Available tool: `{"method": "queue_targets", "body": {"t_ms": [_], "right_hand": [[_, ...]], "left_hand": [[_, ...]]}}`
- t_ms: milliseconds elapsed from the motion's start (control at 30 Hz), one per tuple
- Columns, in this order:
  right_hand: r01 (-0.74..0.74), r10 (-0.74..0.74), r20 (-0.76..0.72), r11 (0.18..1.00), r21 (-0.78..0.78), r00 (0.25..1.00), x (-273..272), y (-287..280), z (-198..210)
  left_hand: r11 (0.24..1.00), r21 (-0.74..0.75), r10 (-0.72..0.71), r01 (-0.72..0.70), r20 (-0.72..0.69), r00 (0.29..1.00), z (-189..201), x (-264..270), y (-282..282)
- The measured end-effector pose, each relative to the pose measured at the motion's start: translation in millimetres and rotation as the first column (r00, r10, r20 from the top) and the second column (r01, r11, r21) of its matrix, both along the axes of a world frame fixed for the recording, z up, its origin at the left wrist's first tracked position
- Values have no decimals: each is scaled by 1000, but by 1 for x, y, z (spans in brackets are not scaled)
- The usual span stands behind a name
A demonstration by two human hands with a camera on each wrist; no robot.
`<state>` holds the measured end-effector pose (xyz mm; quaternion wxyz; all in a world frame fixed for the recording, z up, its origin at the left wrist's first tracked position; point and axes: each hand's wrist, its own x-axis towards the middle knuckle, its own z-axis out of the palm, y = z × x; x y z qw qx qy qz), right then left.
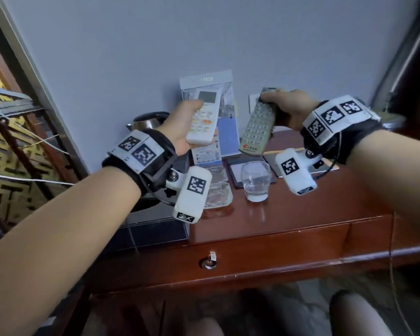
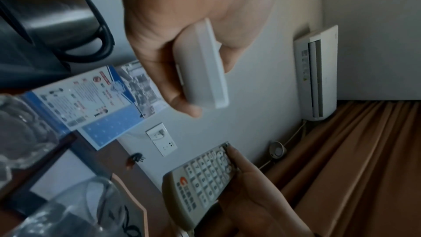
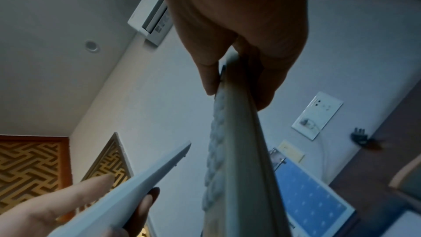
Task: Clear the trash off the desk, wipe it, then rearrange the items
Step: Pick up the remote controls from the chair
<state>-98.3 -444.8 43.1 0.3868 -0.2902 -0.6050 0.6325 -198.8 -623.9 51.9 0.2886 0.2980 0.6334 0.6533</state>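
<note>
Two remotes are up in the air over the desk, one in each hand. On the left side of the head view, the left hand is wrapped around the white remote, with the thumb on top by the little screen and the fingers curled under it. From the left wrist view you see the plain back of this remote, low in the middle of the frame, with the fingers curled round it. On the right side of the head view, the right hand grips the grey remote by its top end, so the long part with all the buttons hangs down toward the desk. The two remotes are near each other but do not touch. Below them, in the middle of the head view, a clear drinking glass stands up straight on the brown desk top. Just left of the glass is a clear glass dish, partly hidden by the white camera on the left wrist. Behind the glass lies a dark flat card holder. A blue and white leaflet leans on the grey wall at the back. A shiny metal kettle peeks out behind the left hand. Low in the head view, the desk has a drawer with a small round lock. In the left wrist view, an air conditioner sits on the wall at the right side of the frame, with brown curtains below it.
</note>
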Motion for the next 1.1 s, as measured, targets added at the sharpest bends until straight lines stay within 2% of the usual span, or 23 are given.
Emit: {"method": "queue_targets", "body": {"t_ms": [167, 333, 600, 667, 733, 800, 867, 1100], "right_hand": [[89, -89, 7, 996, -14, 996, 31, 41, -7], [149, -147, 39, 988, -40, 988, 45, 88, -25], [136, -125, 118, 987, -89, 985, 2, 185, -48], [103, -81, 170, 987, -125, 982, -17, 209, -52], [0, 50, 234, 977, -211, 971, -34, 227, -53], [-106, 210, 298, 938, -330, 931, -46, 237, -53], [-156, 304, 350, 906, -392, 886, -56, 242, -51], [-70, 345, 427, 838, -541, 836, -86, 273, -41]], "left_hand": [[998, -19, -59, 60, 23, 998, -11, 18, 40], [995, -16, -92, 93, 60, 994, -16, 15, 84], [985, -86, -135, 150, 162, 977, -23, -29, 173], [981, -124, -130, 151, 167, 977, -18, -43, 198], [976, -149, -124, 156, 202, 972, -14, -57, 222], [972, -182, -97, 148, 262, 960, -12, -69, 242], [962, -225, -80, 155, 308, 948, -11, -76, 259], [927, -327, -39, 181, 398, 916, -1, -105, 304]]}}
